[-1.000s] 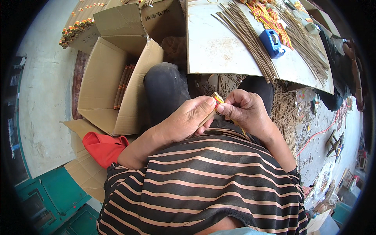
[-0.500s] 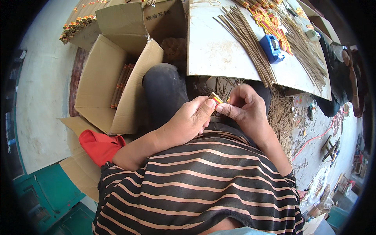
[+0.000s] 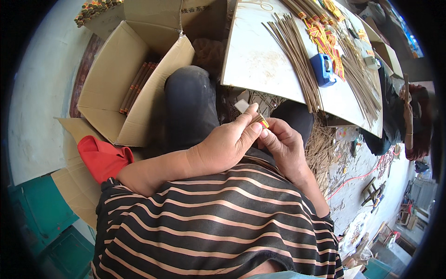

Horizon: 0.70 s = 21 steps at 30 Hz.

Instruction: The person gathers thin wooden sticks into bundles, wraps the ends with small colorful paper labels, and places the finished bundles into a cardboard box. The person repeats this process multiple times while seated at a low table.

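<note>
In front of my lap, a small bundle of incense sticks (image 3: 258, 118) points its end up between my hands, a red and yellow paper band (image 3: 265, 123) around it near the tip. My left hand (image 3: 223, 143) is closed round the bundle, thumb along its side and one finger stretched past the end. My right hand (image 3: 285, 143) grips it from the other side, thumb pressed at the band. The rest of the bundle is hidden by my hands. Ahead to the right, loose incense sticks (image 3: 295, 60) lie on the white table (image 3: 253, 56).
A blue tape dispenser (image 3: 322, 69) and a pile of red and yellow paper bands (image 3: 325, 39) lie among sticks on the table. An open cardboard box (image 3: 104, 93) at my left holds several banded bundles (image 3: 138, 86). A red cloth (image 3: 103, 158) hangs nearby. Stick scraps (image 3: 325, 149) litter the floor.
My right hand has turned from a raised pinch at the band to a lower grip against the bundle. A finger of my left hand now stretches out past the end. The view has shifted slightly.
</note>
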Motion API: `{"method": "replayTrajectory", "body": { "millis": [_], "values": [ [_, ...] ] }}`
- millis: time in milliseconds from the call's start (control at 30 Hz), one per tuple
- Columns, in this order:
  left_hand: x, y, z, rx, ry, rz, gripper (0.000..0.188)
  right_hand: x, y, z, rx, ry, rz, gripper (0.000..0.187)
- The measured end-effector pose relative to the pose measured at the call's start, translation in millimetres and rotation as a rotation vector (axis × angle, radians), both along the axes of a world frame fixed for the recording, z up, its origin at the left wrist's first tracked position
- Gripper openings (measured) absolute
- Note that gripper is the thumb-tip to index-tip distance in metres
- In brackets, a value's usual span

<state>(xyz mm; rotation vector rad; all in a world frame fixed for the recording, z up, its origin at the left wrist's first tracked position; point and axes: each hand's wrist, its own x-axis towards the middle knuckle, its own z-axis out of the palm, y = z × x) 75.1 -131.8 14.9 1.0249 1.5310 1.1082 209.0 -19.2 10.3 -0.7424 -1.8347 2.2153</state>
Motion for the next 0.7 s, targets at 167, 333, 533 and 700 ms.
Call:
{"method": "replayTrajectory", "body": {
  "millis": [167,333,533,700],
  "values": [
    [-1.8,-3.1,-0.8,0.16,-0.044,-0.059,0.066,-2.0,-3.6,-2.9,-0.159,0.293,0.048,0.028],
    [-5.7,-5.2,5.5,0.05,-0.212,-0.107,0.074,-0.5,-4.2,-17.2,-0.168,0.415,0.079,0.023],
    [-8.9,-5.3,5.0,-0.023,-0.398,-0.138,0.081,2.4,-4.4,-23.7,-0.221,0.449,0.082,0.025],
    [-10.9,-4.9,2.5,0.004,-0.424,-0.182,0.084,5.2,-2.9,-18.1,-0.145,0.432,0.091,0.026]
  ]
}}
